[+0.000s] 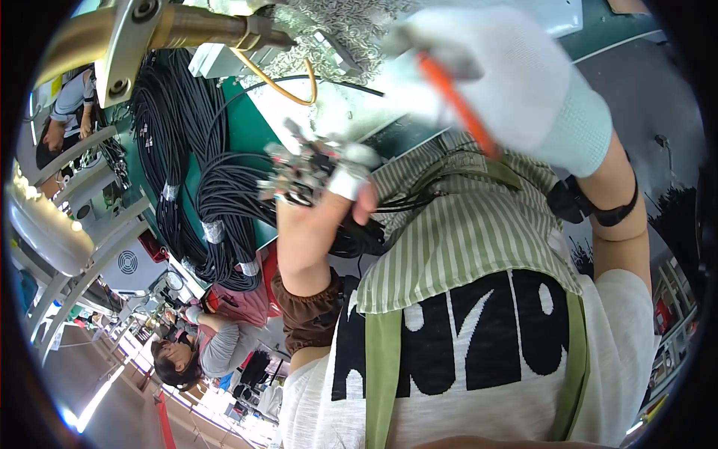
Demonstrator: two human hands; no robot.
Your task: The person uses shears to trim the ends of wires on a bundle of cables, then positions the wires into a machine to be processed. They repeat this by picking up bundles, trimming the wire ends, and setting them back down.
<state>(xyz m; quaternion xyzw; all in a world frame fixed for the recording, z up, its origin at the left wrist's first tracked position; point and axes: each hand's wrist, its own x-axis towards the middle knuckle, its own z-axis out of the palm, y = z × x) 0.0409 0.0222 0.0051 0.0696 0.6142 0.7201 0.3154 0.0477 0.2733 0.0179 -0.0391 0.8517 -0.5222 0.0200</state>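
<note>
My left hand [335, 196], with white covers on some fingertips, is closed around a bunch of black cable ends [298, 173] with small metal and red tips. It is held over the table's near edge, and motion blurs it. My right hand [516, 78] wears a white glove and grips a tool with an orange-red handle [458, 101]. Blur hides the tool's working end, so its kind does not show. Ahead of both hands, a heap of small silvery metal parts [355, 30] lies on a white surface [299, 112].
Coiled bundles of black cable [179, 120] lie on the green table [243, 138] at left. A brass-coloured tube in a metal clamp [131, 45] overhangs the upper left, near a bent yellow tube [280, 90]. Two other people [217, 348] are farther off at left.
</note>
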